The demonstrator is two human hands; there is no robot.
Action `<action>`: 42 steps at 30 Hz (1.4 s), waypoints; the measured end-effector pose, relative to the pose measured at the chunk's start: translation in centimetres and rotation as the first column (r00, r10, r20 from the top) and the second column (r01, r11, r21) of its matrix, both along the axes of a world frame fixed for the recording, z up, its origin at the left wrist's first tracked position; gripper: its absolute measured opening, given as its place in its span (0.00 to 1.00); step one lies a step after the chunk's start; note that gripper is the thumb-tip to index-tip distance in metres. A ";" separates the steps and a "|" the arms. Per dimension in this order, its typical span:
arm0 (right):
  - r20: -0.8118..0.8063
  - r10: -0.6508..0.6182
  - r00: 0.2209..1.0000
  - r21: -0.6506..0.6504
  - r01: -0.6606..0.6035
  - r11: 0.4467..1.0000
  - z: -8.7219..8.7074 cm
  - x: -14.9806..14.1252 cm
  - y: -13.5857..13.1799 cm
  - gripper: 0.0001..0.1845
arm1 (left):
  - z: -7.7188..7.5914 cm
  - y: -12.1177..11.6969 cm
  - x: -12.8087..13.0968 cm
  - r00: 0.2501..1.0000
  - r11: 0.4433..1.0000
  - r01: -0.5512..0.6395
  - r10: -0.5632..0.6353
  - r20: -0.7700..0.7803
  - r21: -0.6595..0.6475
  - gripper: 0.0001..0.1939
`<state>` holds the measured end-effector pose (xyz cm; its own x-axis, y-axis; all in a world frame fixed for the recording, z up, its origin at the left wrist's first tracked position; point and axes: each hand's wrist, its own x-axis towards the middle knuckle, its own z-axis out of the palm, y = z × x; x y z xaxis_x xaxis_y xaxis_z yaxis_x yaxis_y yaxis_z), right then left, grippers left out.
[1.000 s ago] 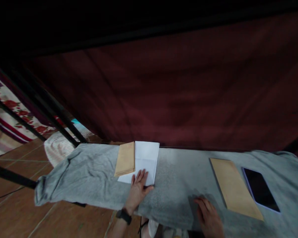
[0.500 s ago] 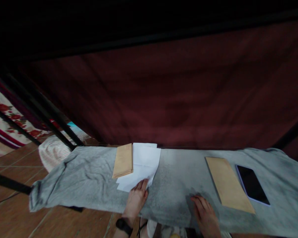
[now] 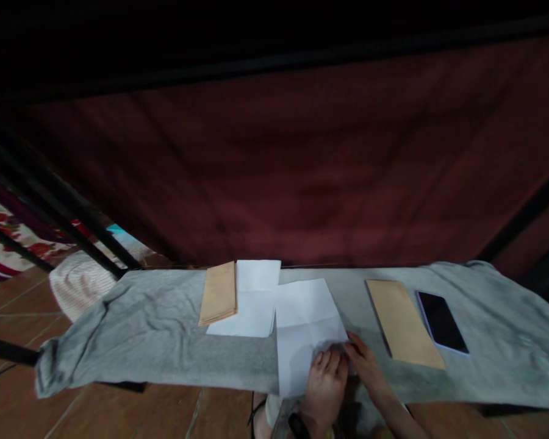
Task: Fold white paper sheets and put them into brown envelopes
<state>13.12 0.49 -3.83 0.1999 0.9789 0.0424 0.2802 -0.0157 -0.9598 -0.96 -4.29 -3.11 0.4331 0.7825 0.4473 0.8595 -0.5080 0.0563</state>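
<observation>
A creased white sheet of paper (image 3: 302,326) lies in front of me at the middle of the grey cloth. My left hand (image 3: 329,375), with a dark watch on its wrist, is closed on the sheet's near right part, fingers curled. At the sheet's right edge my right hand (image 3: 362,356) pinches the paper between thumb and fingers. More white paper (image 3: 255,305) lies to the left, its left side partly under a stack of brown envelopes (image 3: 218,294). A single brown envelope (image 3: 405,323) rests to the right of my right hand.
A phone (image 3: 442,323) with a dark screen and pale purple edge lies right of the single envelope. The grey cloth (image 3: 165,341) covers a long narrow surface. Behind it hangs a dark red curtain (image 3: 302,183); dark metal bars (image 3: 96,238) stand at the left.
One white sheet has moved right and toward me, away from the other paper, with my left hand on it. My right hand has come to the sheet's right edge. The view has shifted slightly.
</observation>
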 end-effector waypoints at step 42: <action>0.823 -0.084 0.561 0.187 -0.128 0.974 -1.9 1.1 -0.3 0.32 | -0.9 3.6 -6.4 0.923 0.917 -0.383 0.384 -0.012 -0.115 0.32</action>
<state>14.21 0.20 -5.77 -0.0481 0.9275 0.3706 0.9440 0.1635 -0.2866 -7.35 -0.72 -4.03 0.0852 0.9333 0.3488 0.9861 -0.1291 0.1043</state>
